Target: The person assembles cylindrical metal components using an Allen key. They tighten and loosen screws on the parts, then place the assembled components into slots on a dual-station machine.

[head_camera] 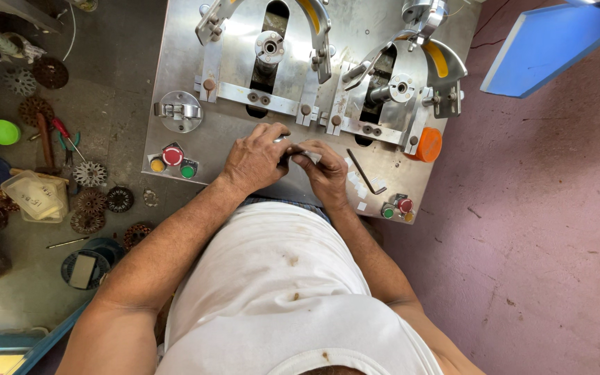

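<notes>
Hands met at the near edge of the steel machine plate [196, 83] — left hand [255, 160] and right hand [328, 173] both pinched a small metal piece [300, 151]. It looked light, stiff, slippery — best gripped by its ends.

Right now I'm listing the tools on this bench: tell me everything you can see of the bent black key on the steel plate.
The bent black key is a thin, dark, L-shaped metal rod, like a hex key. It lies flat on the steel plate, long leg running diagonally, short leg at its lower right end. It sits just right of the right hand, which does not touch it, near small white slips and below the orange cap.
</notes>
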